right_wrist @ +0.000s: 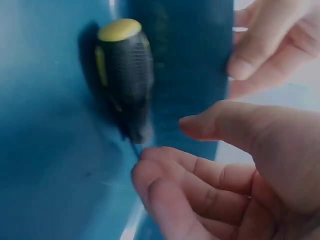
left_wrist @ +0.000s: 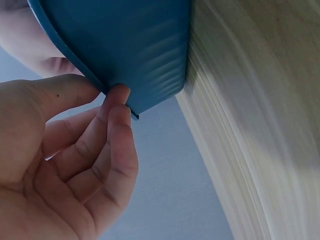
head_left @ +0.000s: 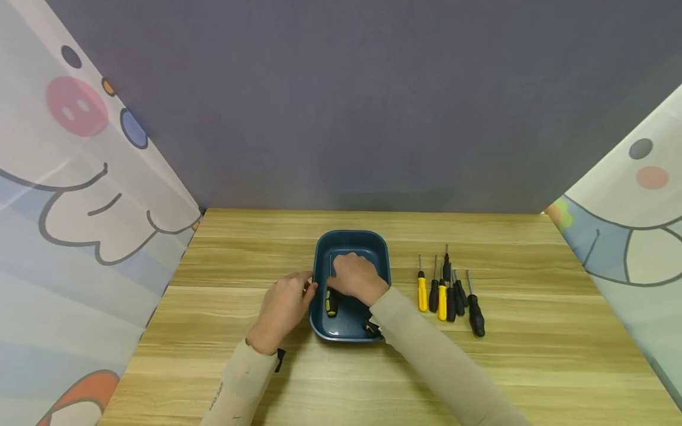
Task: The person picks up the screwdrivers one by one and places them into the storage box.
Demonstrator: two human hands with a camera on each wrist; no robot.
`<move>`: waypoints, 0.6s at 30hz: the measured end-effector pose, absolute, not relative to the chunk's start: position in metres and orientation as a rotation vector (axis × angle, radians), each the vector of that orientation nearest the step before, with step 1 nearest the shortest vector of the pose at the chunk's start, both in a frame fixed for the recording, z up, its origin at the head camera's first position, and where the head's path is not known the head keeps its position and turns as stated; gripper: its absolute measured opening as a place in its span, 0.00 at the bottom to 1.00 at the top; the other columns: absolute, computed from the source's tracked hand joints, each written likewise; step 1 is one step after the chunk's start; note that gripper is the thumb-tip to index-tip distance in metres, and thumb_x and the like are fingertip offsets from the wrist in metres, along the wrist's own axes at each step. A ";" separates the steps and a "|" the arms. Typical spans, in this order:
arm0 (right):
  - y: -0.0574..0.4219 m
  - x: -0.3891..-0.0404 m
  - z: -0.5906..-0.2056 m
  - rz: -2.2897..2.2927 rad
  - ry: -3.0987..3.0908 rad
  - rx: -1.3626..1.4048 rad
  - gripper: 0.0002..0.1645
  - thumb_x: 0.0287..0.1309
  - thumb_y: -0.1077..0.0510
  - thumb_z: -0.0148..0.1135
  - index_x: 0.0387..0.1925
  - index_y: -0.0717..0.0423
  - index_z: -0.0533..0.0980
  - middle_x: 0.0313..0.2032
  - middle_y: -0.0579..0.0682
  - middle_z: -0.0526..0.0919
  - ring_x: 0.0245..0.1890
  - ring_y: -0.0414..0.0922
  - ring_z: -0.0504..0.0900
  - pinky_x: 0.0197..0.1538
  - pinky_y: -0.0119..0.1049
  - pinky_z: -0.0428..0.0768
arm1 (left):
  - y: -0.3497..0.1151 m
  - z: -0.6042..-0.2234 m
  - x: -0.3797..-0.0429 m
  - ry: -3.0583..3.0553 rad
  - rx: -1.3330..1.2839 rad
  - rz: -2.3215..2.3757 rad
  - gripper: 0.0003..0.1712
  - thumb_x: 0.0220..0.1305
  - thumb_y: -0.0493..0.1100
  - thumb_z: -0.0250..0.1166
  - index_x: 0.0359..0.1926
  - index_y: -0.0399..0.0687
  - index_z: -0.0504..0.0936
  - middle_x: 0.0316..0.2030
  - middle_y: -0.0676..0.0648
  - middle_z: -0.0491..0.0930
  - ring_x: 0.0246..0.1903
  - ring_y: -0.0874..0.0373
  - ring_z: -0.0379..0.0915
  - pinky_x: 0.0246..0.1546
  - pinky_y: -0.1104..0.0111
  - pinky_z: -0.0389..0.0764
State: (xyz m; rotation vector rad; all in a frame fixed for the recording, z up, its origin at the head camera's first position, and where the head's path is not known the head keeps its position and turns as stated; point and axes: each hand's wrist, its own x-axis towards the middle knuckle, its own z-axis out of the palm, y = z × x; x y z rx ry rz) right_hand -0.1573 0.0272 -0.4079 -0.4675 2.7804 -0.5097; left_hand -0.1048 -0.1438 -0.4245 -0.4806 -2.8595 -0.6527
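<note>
A dark blue rectangular tray (head_left: 350,339) stands on the wooden table. Its rim is pinched between the thumb and fingertips of my left hand (head_left: 285,305), at the tray's left side; the left wrist view shows this grip on the tray wall (left_wrist: 145,55) from outside. Inside the tray lies a screwdriver (head_left: 331,303) with a black and yellow handle, its handle end toward me. My right hand (head_left: 356,277) reaches into the tray over it. Seen from the right wrist, the fingertips are right at the shaft below the screwdriver handle (right_wrist: 125,75), with the thumb held apart.
Right of the tray, several screwdrivers lie in a loose row, among them a yellow-handled screwdriver (head_left: 422,294) and, outermost, a black screwdriver (head_left: 476,316). A grey panel (head_left: 373,106) rises behind the table (head_left: 224,248). Printed curtains (head_left: 650,248) flank both sides.
</note>
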 end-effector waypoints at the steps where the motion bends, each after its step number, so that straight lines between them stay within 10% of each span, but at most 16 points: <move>1: 0.028 -0.156 -0.405 -0.502 2.786 -0.476 0.28 0.63 0.51 0.66 0.11 0.51 0.67 0.10 0.42 0.61 0.08 0.38 0.64 0.13 0.29 0.61 | -0.144 -0.424 -0.105 -2.862 -0.480 -0.651 0.16 0.66 0.40 0.68 0.51 0.35 0.84 0.29 0.48 0.81 0.23 0.62 0.72 0.22 0.69 0.74; 18: 0.099 -0.123 -0.369 -0.524 2.896 -0.562 0.11 0.66 0.56 0.63 0.26 0.50 0.75 0.16 0.44 0.70 0.13 0.39 0.66 0.17 0.32 0.61 | -0.144 -0.425 -0.106 -2.876 -0.477 -0.632 0.16 0.66 0.40 0.69 0.51 0.35 0.84 0.30 0.47 0.82 0.22 0.62 0.72 0.22 0.69 0.74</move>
